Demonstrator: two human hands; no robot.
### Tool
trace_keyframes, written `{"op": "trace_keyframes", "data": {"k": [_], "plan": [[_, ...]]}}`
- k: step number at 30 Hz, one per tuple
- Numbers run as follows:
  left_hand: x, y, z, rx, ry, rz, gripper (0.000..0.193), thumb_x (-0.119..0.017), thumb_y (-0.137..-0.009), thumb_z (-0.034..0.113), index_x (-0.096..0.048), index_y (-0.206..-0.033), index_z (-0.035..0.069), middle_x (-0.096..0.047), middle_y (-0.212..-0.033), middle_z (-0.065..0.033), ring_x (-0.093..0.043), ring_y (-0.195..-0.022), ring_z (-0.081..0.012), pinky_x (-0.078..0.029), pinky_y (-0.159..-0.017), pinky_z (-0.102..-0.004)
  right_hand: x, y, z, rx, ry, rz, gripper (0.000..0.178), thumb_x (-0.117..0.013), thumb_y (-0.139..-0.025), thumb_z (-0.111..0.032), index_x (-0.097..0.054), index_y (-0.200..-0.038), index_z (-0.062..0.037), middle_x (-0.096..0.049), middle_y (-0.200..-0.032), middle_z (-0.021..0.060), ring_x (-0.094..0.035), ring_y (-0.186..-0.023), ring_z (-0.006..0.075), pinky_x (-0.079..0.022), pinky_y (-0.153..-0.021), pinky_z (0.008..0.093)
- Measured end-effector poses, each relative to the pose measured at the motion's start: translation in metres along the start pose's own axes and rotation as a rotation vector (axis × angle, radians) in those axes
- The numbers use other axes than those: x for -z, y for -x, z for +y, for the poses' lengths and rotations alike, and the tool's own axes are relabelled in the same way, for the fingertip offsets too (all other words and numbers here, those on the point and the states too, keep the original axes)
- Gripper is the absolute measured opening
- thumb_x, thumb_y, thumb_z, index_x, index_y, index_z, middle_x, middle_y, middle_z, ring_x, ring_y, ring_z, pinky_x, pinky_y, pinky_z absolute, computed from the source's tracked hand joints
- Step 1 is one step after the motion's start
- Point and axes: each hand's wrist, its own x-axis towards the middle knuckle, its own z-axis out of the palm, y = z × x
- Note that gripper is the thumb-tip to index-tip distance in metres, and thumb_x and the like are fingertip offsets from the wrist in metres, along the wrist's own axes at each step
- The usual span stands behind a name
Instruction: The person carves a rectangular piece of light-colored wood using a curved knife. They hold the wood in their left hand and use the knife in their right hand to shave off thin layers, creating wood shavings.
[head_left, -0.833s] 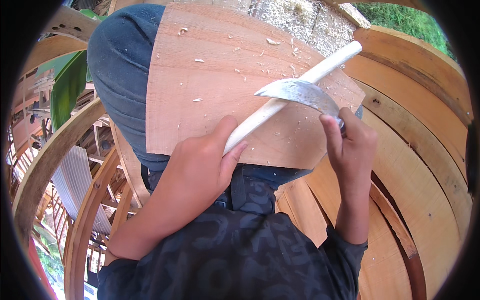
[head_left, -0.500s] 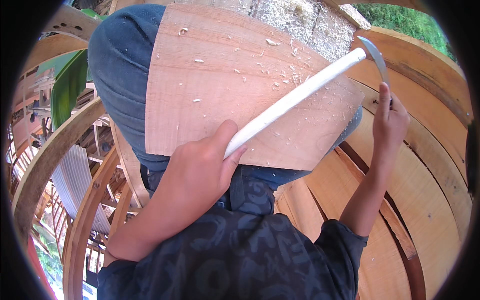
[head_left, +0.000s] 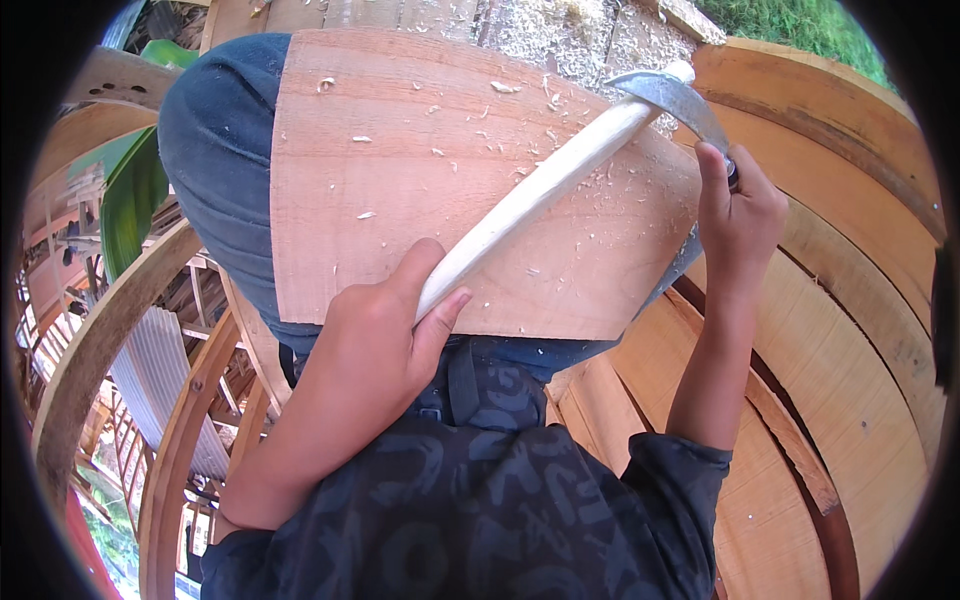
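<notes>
A pale, peeled wooden stick (head_left: 540, 200) slants up to the right above a thin wooden board (head_left: 430, 190) that lies across my lap. My left hand (head_left: 385, 325) is closed around the stick's near end, thumb along its side. In my right hand (head_left: 740, 205) is a curved knife (head_left: 675, 98), its dark handle mostly hidden by my fingers. The blade crosses over the stick near its far end, curving to the left; whether its edge touches the wood I cannot tell. Small curled shavings (head_left: 505, 87) are scattered over the board.
A heap of fine shavings (head_left: 560, 35) covers planks beyond the board. Curved wooden planks with gaps (head_left: 830, 330) run along the right. On the left are bent timber ribs (head_left: 90, 330), a corrugated sheet (head_left: 165, 380) and a green leaf (head_left: 135, 205). Grass (head_left: 800, 30) shows at the far right.
The knife has swung left, from beside the stick's far end to across it. My right hand moved left with it. The stick, board and left hand have shifted slightly left in view.
</notes>
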Motion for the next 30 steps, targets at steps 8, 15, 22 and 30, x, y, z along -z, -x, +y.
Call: {"op": "trace_keyframes", "data": {"k": [8,15,22,30], "plan": [[0.002,0.000,-0.005,0.041,0.053,-0.020,0.024,-0.058,-0.091,0.018,-0.052,-0.105,-0.001,-0.055,-0.063,-0.0278,-0.058,-0.065,-0.0467,-0.043,-0.057,-0.0483,-0.005,0.021,-0.035,0.240,-0.031,-0.033,0.060,-0.059,-0.086,-0.056,-0.046,-0.055,-0.0063,-0.042,-0.044,0.0082,-0.044,-0.039,0.0244,-0.036,-0.041,0.0334],[0.004,-0.004,-0.001,0.050,0.052,-0.017,0.025,-0.058,-0.092,0.019,-0.052,-0.106,-0.001,-0.055,-0.064,-0.0281,-0.058,-0.065,-0.0473,-0.043,-0.057,-0.0487,-0.004,0.010,-0.028,0.159,-0.052,0.007,0.058,-0.060,-0.085,-0.056,-0.048,-0.058,-0.0064,-0.046,-0.046,0.0085,-0.045,-0.039,0.0235,-0.036,-0.041,0.0340],[0.005,-0.001,-0.002,0.041,0.050,-0.022,0.027,-0.059,-0.091,0.020,-0.052,-0.106,-0.002,-0.055,-0.064,-0.0288,-0.058,-0.065,-0.0473,-0.044,-0.058,-0.0480,0.010,-0.004,0.004,-0.127,-0.032,-0.009,0.056,-0.057,-0.091,-0.050,-0.050,-0.062,-0.0023,-0.042,-0.046,0.0090,-0.043,-0.041,0.0226,-0.036,-0.044,0.0337],[0.006,-0.004,0.000,0.147,0.147,-0.082,0.025,-0.059,-0.091,0.019,-0.053,-0.104,-0.003,-0.055,-0.063,-0.0282,-0.059,-0.066,-0.0464,-0.044,-0.056,-0.0440,0.007,-0.008,0.001,-0.178,0.021,-0.087,0.055,-0.058,-0.089,-0.052,-0.057,-0.066,-0.0025,-0.048,-0.050,0.0119,-0.046,-0.044,0.0274,-0.038,-0.046,0.0341]]}}
